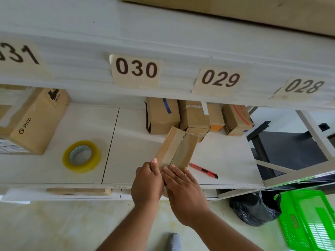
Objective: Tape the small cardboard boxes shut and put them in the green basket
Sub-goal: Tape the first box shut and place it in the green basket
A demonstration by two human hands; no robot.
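A: The small cardboard box [176, 148], where is it?

B: On the white shelf [126, 160], a brown oblong with glossy clear tape down its seam. The left hand [147, 182] grips its near corner, fingers [155, 164] curled round it. The right hand [183, 187] lies flat, fingers straight and pressing the tape.

A: What's around?

B: A yellowish tape roll [81, 156] left of the fingers; a slim red cutter [204, 170] just right. The green basket [308, 221], slotted plastic, is on the floor, lower right.

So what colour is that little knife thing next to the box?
Red with black ends: the utility knife shows in the head view.
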